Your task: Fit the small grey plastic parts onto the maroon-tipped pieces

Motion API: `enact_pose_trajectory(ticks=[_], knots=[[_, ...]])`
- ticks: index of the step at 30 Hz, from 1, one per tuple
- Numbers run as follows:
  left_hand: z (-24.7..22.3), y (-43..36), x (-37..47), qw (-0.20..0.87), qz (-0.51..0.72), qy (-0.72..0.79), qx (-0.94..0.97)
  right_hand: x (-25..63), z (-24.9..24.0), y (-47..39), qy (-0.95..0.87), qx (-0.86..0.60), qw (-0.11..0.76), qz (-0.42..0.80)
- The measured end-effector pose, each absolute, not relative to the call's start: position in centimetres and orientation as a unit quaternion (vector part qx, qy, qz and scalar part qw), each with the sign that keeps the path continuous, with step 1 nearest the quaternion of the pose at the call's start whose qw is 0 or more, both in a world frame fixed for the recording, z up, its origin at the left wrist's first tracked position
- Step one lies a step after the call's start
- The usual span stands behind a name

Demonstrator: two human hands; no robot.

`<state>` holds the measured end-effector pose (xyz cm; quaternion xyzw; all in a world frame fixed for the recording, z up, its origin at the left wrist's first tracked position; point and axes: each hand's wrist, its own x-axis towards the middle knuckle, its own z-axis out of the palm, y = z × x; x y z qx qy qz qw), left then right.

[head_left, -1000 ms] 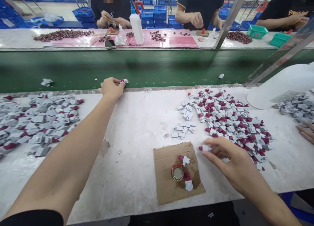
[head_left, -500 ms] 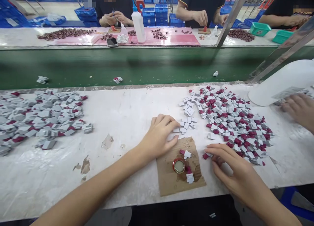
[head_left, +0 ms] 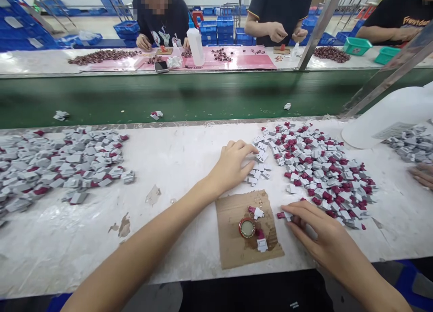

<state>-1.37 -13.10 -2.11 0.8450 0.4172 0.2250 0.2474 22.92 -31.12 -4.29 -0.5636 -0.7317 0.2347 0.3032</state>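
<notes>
My left hand (head_left: 235,163) reaches over a small group of white-grey pieces (head_left: 261,169), thumb and fingers apart around its left edge. My right hand (head_left: 313,221) pinches a grey and maroon piece (head_left: 281,215) between thumb and fingers, just right of the cardboard. On the brown cardboard (head_left: 233,249) sits a round red-rimmed cap (head_left: 247,228) with a pale middle. Two white and maroon pieces lie beside it, one above (head_left: 258,213) and one below right (head_left: 262,244). A large pile of white and maroon pieces (head_left: 324,172) spreads behind my right hand.
Another pile (head_left: 67,163) covers the table's left side. A white bottle (head_left: 389,115) leans at the right, near grey pieces (head_left: 412,142) and another person's hand (head_left: 422,174). Beyond the green belt (head_left: 203,95), several people work at a table. A metal post (head_left: 320,30) rises at the right.
My left hand has moved up and right, away from the cardboard to the white-grey pieces. The piece at my right fingertips has shifted slightly left. The other person's hand at the right has drawn back.
</notes>
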Motion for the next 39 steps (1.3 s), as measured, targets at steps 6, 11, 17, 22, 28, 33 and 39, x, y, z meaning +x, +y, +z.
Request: enact_pose_trajectory(ticks=[6,11,17,22,28,33,39], knots=[[-3.1,-11.5,0.4,0.262,0.223,0.415,0.842,23.5,-4.2,-31.8,-0.718,-0.569,0.309,0.255],[-3.5,-10.9,1.1,0.284,0.246,0.417,0.828,23.0,-3.8,-31.9,-0.687,-0.588,0.332,0.269],[-1.7,-12.7,-1.4,0.253,0.303,0.423,0.815,21.9,-2.9,-32.4,-0.610,-0.601,0.391,0.337],[-1.3,-16.7,-6.8,0.221,0.318,0.455,0.802,20.3,-2.7,-32.7,-0.534,-0.579,0.470,0.399],[-3.2,-20.2,-10.3,0.245,0.289,0.522,0.764,18.6,-2.7,-32.4,-0.542,-0.529,0.479,0.443],[-4.1,-20.3,-10.3,0.244,0.291,0.539,0.752,17.7,-2.3,-32.3,-0.588,-0.504,0.441,0.453],[-4.6,-20.2,-10.1,0.229,0.300,0.525,0.763,16.9,-1.7,-32.2,-0.622,-0.503,0.417,0.432]])
